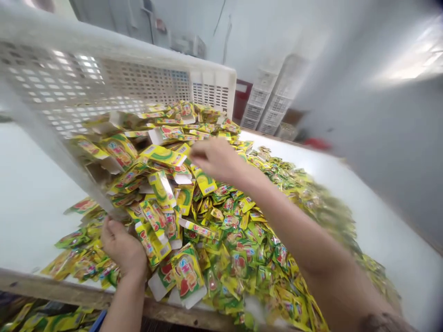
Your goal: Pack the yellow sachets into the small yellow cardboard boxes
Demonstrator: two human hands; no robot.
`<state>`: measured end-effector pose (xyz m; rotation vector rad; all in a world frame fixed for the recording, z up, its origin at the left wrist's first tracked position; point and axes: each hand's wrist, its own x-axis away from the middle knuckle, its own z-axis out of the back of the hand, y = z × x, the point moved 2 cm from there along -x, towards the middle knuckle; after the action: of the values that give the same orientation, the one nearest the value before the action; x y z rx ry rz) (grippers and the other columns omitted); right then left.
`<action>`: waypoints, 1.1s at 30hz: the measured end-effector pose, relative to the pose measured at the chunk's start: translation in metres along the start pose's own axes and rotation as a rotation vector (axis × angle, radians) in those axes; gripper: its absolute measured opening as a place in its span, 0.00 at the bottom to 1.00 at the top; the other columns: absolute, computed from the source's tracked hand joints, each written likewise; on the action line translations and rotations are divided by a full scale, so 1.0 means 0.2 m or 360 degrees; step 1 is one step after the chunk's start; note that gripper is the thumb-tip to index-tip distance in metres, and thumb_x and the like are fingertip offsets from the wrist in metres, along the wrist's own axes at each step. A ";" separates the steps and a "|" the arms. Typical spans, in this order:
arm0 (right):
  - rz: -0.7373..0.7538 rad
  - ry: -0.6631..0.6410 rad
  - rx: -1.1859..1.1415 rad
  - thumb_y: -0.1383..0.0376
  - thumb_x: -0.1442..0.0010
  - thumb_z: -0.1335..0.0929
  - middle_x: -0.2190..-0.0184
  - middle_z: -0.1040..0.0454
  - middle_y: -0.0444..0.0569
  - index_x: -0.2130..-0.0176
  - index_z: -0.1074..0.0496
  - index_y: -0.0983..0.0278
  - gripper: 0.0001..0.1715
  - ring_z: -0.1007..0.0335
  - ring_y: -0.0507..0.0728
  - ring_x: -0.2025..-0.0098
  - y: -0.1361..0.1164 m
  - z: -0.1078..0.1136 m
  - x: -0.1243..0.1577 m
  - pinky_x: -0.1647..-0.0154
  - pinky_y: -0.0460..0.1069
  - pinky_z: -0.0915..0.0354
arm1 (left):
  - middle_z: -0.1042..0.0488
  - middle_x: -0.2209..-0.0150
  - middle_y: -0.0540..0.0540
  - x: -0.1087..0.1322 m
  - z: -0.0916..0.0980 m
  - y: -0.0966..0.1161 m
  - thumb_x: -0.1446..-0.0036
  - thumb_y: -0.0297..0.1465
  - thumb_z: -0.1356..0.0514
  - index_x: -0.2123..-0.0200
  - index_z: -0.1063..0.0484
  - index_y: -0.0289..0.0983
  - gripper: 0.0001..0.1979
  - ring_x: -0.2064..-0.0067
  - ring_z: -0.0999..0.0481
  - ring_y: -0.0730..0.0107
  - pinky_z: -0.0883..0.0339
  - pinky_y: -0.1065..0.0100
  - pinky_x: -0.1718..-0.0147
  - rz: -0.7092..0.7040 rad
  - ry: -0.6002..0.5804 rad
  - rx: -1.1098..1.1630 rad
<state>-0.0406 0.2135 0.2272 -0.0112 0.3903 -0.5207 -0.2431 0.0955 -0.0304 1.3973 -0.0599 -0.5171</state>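
Observation:
A white perforated plastic crate lies tipped on its side, its mouth facing the table. Small flat yellow-green cartons fill it and spill out over its lower edge, some with open flaps. My left hand is closed on the crate's lower front corner, its fingertips partly hidden. Over the spilling cartons, my right hand has curled fingers, slightly blurred; whatever is in them is hidden. Beneath the right forearm spreads a heap of shiny green-yellow sachets. More sachets lie left of my left hand.
The white tabletop has a worn wooden front edge. Below that edge, more yellow-green packets show at lower left. Stacked white crates stand behind the table, and a blurred red thing is at the far edge.

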 end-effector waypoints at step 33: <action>-0.1112 0.0537 -0.1328 0.73 0.47 0.28 0.71 0.28 0.42 0.60 0.23 0.60 0.14 0.32 0.53 0.67 -0.15 -0.51 1.53 0.63 0.46 0.36 | 0.26 0.68 0.48 0.96 -0.03 0.43 0.40 0.36 0.42 0.68 0.26 0.39 0.08 0.64 0.27 0.64 0.35 0.67 0.64 -0.0205 -0.1926 0.0141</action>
<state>0.1514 0.0469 0.0253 -0.9012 0.9245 -1.0187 -0.0434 0.0342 -0.0005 0.9950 -0.9747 -1.4165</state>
